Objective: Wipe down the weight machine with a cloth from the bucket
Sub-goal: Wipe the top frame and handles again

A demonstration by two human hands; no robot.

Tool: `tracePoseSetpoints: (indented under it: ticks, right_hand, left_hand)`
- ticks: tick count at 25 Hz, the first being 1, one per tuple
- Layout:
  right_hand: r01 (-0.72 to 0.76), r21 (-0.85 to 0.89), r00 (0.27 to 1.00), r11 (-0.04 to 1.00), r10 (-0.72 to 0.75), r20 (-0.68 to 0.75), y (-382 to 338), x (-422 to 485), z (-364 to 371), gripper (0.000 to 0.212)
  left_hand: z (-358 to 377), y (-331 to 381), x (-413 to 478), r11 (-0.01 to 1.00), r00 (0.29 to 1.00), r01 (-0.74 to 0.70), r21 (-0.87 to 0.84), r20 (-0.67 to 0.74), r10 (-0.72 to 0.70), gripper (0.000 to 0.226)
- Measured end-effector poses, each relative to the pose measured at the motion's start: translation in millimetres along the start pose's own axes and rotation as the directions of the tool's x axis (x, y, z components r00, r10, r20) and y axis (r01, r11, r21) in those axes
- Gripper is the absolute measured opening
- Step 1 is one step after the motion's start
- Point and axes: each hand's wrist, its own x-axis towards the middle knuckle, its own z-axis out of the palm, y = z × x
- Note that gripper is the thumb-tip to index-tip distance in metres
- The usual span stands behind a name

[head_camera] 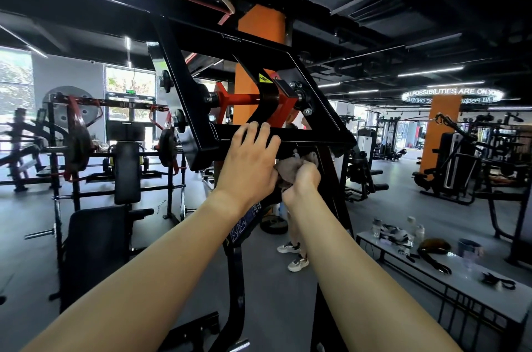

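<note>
Hooked the left grip over the top edge of the lower black crossbar of the weight machine, fingers curled onto the bar. Clenched the right grip tight round a bunched tan cloth, just below and right of the left grip and close against it, and pressed that cloth up under the crossbar. Saw only crumpled folds of it between and above the two grips.

Above the grips, faced one red axle and one yellow warning sticker inside the black frame. Beyond them, made out two orange pillars: the near pillar directly behind the frame, the far pillar well off to the right, under one ring-shaped lit sign.

Below the right grip, glimpsed two pale trainers of another person, body blocked by the machine's upright, and one loose weight plate on the floor just beside them.

Far right of and below the grips, found one long pale surface carrying what looked like three clear bottles, one round grey-blue container, and dark straps and small gear too jumbled to count.

Left of the grips, took in one black padded seat and a rack of plate-loaded bars, plates too overlapped to count.
</note>
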Motion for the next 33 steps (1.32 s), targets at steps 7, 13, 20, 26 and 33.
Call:
tracePoseSetpoints:
  ticks: [7,13,20,26,33]
  right_hand:
    - [-0.076,0.059,0.996,0.995,0.072,0.061,-8.1,-11.4,-7.1,0.038]
    - [-0.020,-0.070,0.997,0.997,0.025,0.071,-1.2,-23.7,-4.1,0.016]
    - [-0.007,-0.084,1.000,0.996,0.009,0.030,-2.8,-33.0,8.1,0.028]
    - [0.219,-0.340,0.966,0.914,-0.154,0.208,-20.5,-56.7,14.2,0.012]
    - [0.699,-0.519,0.715,0.492,-0.486,0.502,-32.7,-69.5,65.5,0.037]
  left_hand:
    - [1.6,-2.7,-2.0,1.000,1.000,-0.019,0.015,-0.010,0.019,0.056]
    - [-1.6,-3.5,-2.4,1.000,1.000,-0.020,0.010,0.020,0.020,0.058]
    - [-6.9,-3.5,-1.9,0.999,1.000,-0.016,-0.052,0.026,0.017,0.055]
    - [-18.1,-2.5,2.2,0.996,0.999,0.004,-0.090,0.033,-0.001,0.051]
    - [-55.2,-33.5,38.3,0.981,0.988,0.147,-0.130,-0.033,-0.152,0.031]
